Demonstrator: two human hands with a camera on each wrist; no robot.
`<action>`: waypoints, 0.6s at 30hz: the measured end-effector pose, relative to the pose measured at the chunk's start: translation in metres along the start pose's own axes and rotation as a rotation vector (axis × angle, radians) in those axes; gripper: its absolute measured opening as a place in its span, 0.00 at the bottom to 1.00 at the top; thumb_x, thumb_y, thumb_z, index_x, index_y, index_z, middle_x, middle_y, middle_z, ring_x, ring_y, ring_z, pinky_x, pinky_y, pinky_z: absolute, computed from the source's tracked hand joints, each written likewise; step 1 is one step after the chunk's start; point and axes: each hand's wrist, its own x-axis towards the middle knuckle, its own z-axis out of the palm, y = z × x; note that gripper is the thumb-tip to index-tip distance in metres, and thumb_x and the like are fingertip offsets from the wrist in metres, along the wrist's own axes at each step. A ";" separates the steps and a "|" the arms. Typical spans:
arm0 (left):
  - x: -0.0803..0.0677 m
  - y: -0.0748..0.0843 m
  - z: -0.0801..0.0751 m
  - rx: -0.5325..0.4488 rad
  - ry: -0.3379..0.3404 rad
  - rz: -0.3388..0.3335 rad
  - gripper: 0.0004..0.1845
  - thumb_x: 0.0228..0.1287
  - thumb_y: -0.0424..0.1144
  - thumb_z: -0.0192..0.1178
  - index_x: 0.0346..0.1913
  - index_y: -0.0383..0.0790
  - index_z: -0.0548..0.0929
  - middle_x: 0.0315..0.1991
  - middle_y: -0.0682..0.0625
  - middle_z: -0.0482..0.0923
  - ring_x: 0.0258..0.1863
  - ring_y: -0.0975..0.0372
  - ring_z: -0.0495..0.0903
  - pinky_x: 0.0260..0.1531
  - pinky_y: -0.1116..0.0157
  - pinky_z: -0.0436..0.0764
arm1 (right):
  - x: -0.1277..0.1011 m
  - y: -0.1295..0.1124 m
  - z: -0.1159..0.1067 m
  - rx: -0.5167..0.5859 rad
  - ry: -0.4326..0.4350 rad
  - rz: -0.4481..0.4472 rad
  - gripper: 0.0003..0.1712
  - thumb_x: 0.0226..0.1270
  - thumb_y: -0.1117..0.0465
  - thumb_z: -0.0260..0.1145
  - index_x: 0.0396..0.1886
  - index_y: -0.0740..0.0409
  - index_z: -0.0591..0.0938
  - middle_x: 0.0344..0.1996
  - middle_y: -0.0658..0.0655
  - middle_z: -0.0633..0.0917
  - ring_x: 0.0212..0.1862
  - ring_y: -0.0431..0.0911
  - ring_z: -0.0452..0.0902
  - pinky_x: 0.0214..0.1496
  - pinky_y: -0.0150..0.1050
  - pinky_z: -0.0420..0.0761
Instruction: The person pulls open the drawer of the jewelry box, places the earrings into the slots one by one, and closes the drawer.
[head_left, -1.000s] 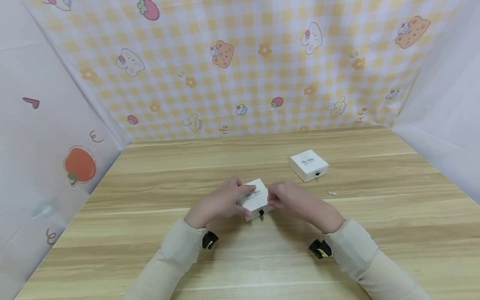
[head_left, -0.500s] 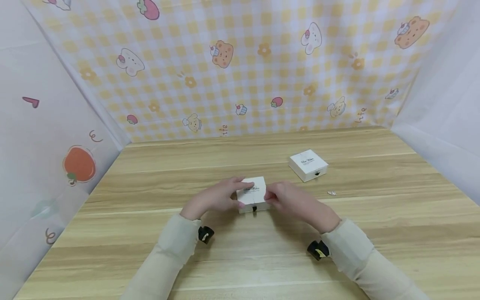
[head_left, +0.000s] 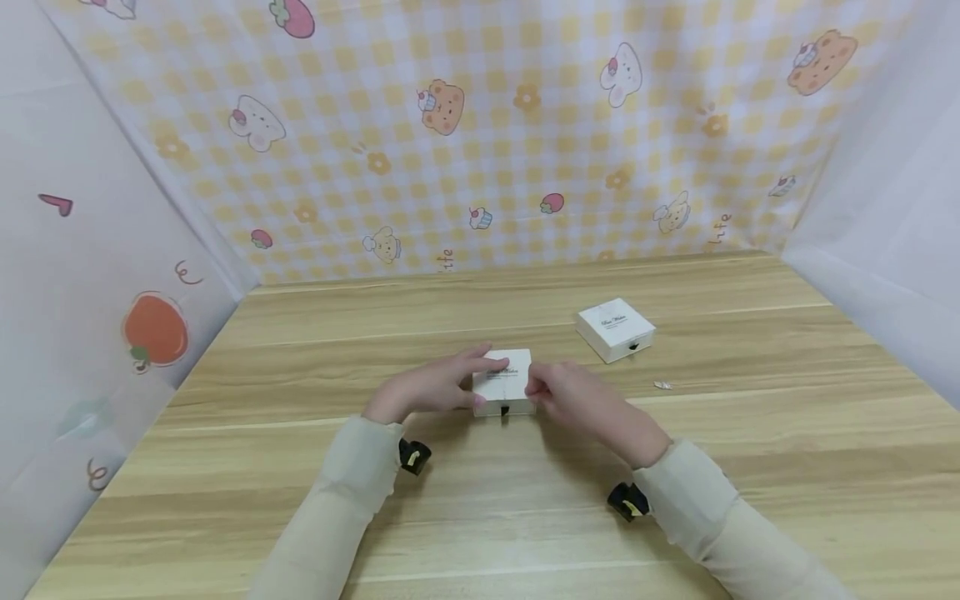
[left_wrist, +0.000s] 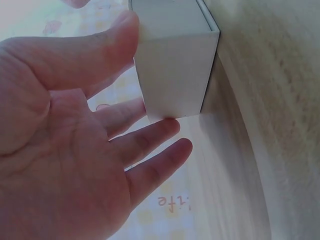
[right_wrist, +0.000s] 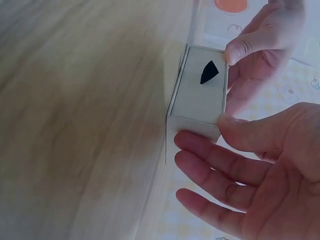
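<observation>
A small white box (head_left: 506, 382) with dark script on its lid sits on the wooden table (head_left: 480, 517) at the centre, a black tab (right_wrist: 209, 71) on its near face. My left hand (head_left: 468, 385) holds its left side, the thumb (left_wrist: 107, 42) on the upper edge and the fingers (left_wrist: 150, 132) against the side wall. My right hand (head_left: 538, 392) holds the right side, with the thumb (right_wrist: 240, 136) at the lid's corner and the fingers (right_wrist: 210, 155) lying along the side.
A second white box (head_left: 616, 329) of the same kind lies to the back right. A tiny silvery piece (head_left: 663, 385) lies on the wood right of my hands. Patterned cloth walls close in the table at the back and on both sides.
The box was skewed between my hands; it has been turned square-on and shifted slightly away from me. Both hands moved with it.
</observation>
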 end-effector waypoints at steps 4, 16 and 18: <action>0.002 -0.001 -0.002 -0.051 -0.007 -0.013 0.32 0.64 0.36 0.57 0.70 0.54 0.62 0.75 0.48 0.37 0.73 0.53 0.42 0.68 0.50 0.52 | 0.003 0.000 -0.001 0.018 -0.015 0.033 0.05 0.58 0.73 0.62 0.26 0.60 0.80 0.25 0.52 0.82 0.29 0.39 0.73 0.33 0.32 0.76; 0.015 -0.010 -0.005 -0.095 -0.006 -0.013 0.32 0.65 0.35 0.56 0.70 0.54 0.60 0.75 0.48 0.35 0.74 0.52 0.40 0.69 0.50 0.48 | 0.019 0.012 -0.004 0.074 -0.038 0.108 0.05 0.57 0.71 0.64 0.25 0.60 0.80 0.24 0.53 0.82 0.27 0.41 0.72 0.31 0.32 0.73; 0.016 -0.011 -0.006 -0.101 -0.004 -0.010 0.32 0.65 0.35 0.56 0.70 0.54 0.60 0.75 0.48 0.35 0.74 0.53 0.39 0.69 0.51 0.47 | 0.021 0.014 -0.005 0.085 -0.049 0.122 0.05 0.58 0.70 0.64 0.25 0.60 0.80 0.24 0.53 0.81 0.27 0.41 0.71 0.31 0.33 0.73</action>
